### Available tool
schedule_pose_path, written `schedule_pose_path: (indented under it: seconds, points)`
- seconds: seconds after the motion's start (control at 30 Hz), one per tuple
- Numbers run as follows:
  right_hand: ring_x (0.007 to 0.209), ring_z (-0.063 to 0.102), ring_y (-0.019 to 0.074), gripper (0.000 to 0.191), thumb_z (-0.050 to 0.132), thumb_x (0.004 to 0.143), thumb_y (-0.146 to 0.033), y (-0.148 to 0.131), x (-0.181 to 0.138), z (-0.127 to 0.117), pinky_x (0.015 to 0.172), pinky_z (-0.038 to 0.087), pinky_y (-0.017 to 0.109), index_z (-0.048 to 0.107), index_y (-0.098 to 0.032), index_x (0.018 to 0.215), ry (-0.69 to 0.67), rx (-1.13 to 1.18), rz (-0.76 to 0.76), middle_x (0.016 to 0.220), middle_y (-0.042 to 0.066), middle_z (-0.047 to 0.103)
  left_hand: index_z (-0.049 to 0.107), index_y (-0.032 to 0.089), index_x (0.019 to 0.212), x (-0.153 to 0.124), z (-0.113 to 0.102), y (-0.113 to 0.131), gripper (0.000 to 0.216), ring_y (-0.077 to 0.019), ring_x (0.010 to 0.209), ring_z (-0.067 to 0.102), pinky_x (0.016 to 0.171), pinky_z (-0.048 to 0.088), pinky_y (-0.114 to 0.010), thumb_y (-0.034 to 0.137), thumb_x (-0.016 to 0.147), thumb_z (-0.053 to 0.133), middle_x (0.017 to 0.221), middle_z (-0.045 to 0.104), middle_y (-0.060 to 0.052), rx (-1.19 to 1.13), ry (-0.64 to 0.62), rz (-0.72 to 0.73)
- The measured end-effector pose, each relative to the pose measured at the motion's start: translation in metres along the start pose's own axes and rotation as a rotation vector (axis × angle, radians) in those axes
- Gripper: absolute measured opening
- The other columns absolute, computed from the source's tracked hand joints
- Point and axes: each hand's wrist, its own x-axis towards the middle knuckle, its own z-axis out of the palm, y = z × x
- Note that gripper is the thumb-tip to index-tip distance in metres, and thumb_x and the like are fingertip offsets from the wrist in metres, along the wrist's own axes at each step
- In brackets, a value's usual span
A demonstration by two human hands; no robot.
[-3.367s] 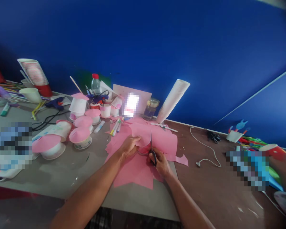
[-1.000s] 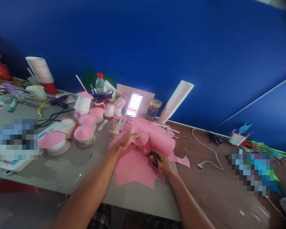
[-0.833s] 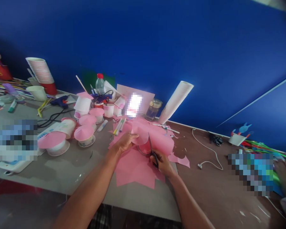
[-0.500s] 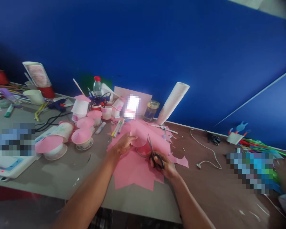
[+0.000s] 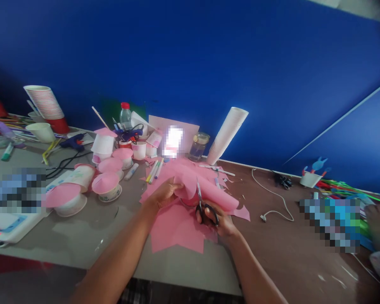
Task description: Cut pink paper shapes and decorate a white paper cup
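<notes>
Black-handled scissors [image 5: 204,209] are in my right hand [image 5: 223,223], their blades pointing up and away from me at the edge of a curved sheet of pink paper [image 5: 213,188]. The blades look close together. My left hand [image 5: 166,192] pinches the left part of this sheet between thumb and fingers. Below my hands lie more pink paper pieces [image 5: 177,232] with zigzag cut edges. Part of the sheet hides the fingers of my right hand.
Paper cups with pink cone tops [image 5: 106,183] stand to the left, near a white power strip [image 5: 22,228]. Markers [image 5: 155,171], a glass jar [image 5: 199,145] and a leaning stack of cups [image 5: 229,133] are behind the paper. A white cable [image 5: 283,198] lies to the right.
The scissor handles have spread a little and the blades have come closer together. The pink sheet's right end has swung lower and to the right. The view has shifted slightly.
</notes>
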Motion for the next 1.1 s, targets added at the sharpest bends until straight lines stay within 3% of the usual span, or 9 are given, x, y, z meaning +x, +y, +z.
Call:
schedule_pose_path:
  seconds: [0.17, 0.33, 0.6, 0.73, 0.87, 1.1]
  points:
    - [0.056, 0.045, 0.0108, 0.049, 0.057, 0.075, -0.063, -0.01, 0.003, 0.011, 0.049, 0.033, 0.022, 0.06, -0.016, 0.088, 0.061, -0.217, -0.062, 0.065, 0.001, 0.054, 0.065, 0.012, 0.09, -0.002, 0.005, 0.002, 0.028, -0.0188, 0.078, 0.063, 0.065, 0.045, -0.026, 0.019, 0.064, 0.072, 0.081, 0.068, -0.006, 0.029, -0.058, -0.006]
    - [0.053, 0.044, 0.0117, 0.049, 0.054, 0.076, -0.063, -0.007, 0.006, 0.011, 0.048, 0.033, 0.024, 0.057, -0.016, 0.09, 0.177, -0.264, -0.121, 0.063, 0.001, 0.052, 0.063, 0.014, 0.101, -0.005, 0.004, 0.001, 0.036, -0.0161, 0.073, 0.062, 0.065, 0.045, -0.025, 0.017, 0.067, 0.071, 0.083, 0.067, -0.005, 0.036, -0.092, 0.019]
    - [0.054, 0.042, 0.0111, 0.039, 0.051, 0.083, -0.056, 0.012, 0.013, 0.006, 0.049, 0.034, 0.024, 0.056, -0.017, 0.083, 0.461, -0.279, -0.302, 0.065, 0.0, 0.052, 0.059, 0.016, 0.111, -0.007, 0.022, -0.011, 0.045, -0.0204, 0.089, 0.059, 0.076, 0.044, -0.029, 0.032, 0.07, 0.07, 0.098, 0.065, -0.01, -0.122, -0.322, 0.185]
    - [0.057, 0.045, 0.0119, 0.037, 0.048, 0.084, -0.055, 0.016, 0.02, 0.013, 0.052, 0.038, 0.024, 0.054, -0.018, 0.083, 0.538, -0.274, -0.337, 0.066, 0.0, 0.052, 0.061, 0.013, 0.103, -0.006, 0.034, -0.022, 0.042, -0.0166, 0.075, 0.058, 0.069, 0.043, -0.028, 0.032, 0.067, 0.073, 0.084, 0.064, -0.007, -0.082, -0.244, 0.211]
    - [0.063, 0.048, 0.0138, 0.034, 0.049, 0.085, -0.053, 0.019, 0.024, 0.021, 0.057, 0.042, 0.026, 0.053, -0.019, 0.085, 0.554, -0.292, -0.314, 0.071, 0.001, 0.054, 0.062, 0.011, 0.08, -0.004, 0.04, -0.031, 0.027, -0.0087, 0.055, 0.049, 0.057, 0.04, -0.024, 0.031, 0.066, 0.074, 0.065, 0.056, -0.001, -0.079, -0.096, 0.139]
    - [0.058, 0.046, 0.014, 0.037, 0.052, 0.081, -0.056, 0.018, 0.023, 0.027, 0.053, 0.042, 0.026, 0.053, -0.02, 0.088, 0.532, -0.312, -0.227, 0.067, 0.0, 0.051, 0.053, 0.013, 0.061, -0.005, 0.045, -0.034, 0.027, -0.0064, 0.044, 0.042, 0.044, 0.035, -0.021, 0.032, 0.065, 0.072, 0.052, 0.047, 0.004, -0.043, 0.198, 0.102]
